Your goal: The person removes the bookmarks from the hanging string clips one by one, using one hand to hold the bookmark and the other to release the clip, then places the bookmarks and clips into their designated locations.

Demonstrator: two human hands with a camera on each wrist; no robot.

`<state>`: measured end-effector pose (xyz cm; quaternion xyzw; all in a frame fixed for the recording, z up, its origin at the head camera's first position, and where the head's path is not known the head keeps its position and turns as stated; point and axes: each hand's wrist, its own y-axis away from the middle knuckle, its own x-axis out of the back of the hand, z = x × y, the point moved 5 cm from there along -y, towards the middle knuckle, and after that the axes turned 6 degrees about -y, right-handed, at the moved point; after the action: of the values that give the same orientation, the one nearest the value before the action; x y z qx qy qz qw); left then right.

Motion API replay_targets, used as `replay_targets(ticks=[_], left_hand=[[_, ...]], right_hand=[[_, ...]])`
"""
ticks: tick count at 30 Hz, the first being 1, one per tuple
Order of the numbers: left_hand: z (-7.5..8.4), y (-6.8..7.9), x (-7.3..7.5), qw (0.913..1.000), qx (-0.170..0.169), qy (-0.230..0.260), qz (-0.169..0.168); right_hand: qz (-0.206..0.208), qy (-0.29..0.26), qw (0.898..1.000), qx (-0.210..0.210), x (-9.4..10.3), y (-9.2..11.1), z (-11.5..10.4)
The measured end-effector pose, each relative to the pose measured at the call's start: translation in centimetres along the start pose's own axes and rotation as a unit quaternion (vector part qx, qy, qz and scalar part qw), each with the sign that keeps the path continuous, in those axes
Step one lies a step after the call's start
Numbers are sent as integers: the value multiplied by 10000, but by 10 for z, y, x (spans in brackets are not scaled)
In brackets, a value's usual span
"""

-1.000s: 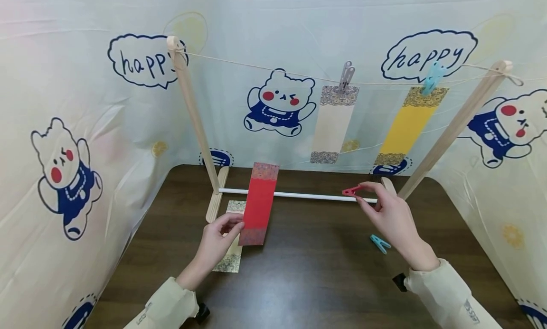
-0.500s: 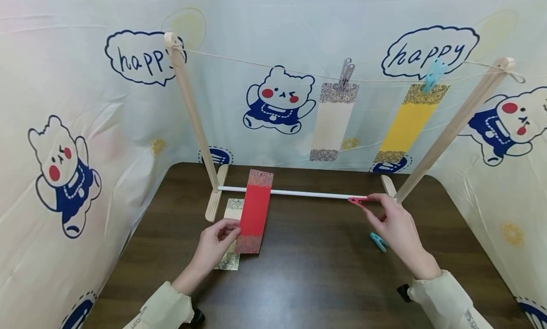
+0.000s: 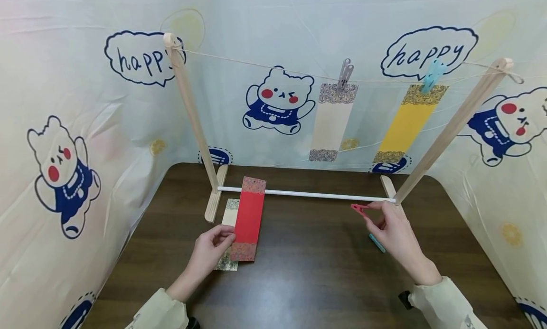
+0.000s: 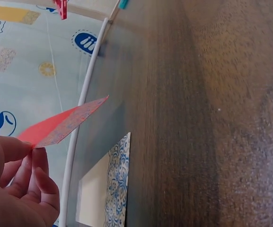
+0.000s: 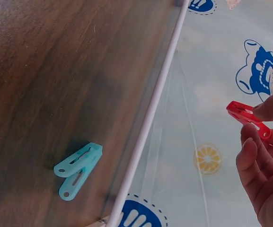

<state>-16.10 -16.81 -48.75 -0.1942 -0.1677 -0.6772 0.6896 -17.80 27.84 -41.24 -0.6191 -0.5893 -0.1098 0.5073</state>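
My left hand (image 3: 209, 250) pinches the left edge of a red card strip (image 3: 249, 217) with patterned ends, held above the table. Under it lies a cream card strip (image 3: 231, 216), partly covered. In the left wrist view, thumb and fingertips meet on the red strip (image 4: 65, 124), while the cream strip (image 4: 97, 193) lies below. My right hand (image 3: 395, 234) holds a red clothespin (image 3: 358, 208) between thumb and fingers, above the table's right side. A blue clothespin (image 3: 377, 243) lies beneath that hand; the right wrist view shows it (image 5: 78, 170) whole.
A wooden stand has a left post (image 3: 192, 115) and right post (image 3: 453, 132), joined low by a white rod (image 3: 307, 193). From its string hang a white strip (image 3: 332, 125) under a grey clothespin (image 3: 345, 75) and a yellow strip (image 3: 408, 127) under a blue clothespin (image 3: 433, 75).
My left hand has moved the red strip slightly left and toward me. The right hand has brought the red clothespin lower and a little to the right. The hanging strips stay put.
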Motion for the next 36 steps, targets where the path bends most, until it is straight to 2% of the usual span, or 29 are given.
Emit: replay_targets(ticks=[8,16,22,31,36], left_hand=[[-7,-1,1,9993,280,-210,-88],[-17,0,4,9986,416,-269,-175],[-22,-1,6,9977,510,-390,-228],[-27,-3,11,9936,591,-952,-113],[-31,-2,12,9909,691,-1134,-205]], right_hand=[[-97,97,9999,20,-2,3,5],[-378,166,9989,-209,-8,7,12],[-400,310,9984,-250,-13,11,17],[-330,211,9991,-181,-15,13,16],[-425,248,9984,-277,-17,14,18]])
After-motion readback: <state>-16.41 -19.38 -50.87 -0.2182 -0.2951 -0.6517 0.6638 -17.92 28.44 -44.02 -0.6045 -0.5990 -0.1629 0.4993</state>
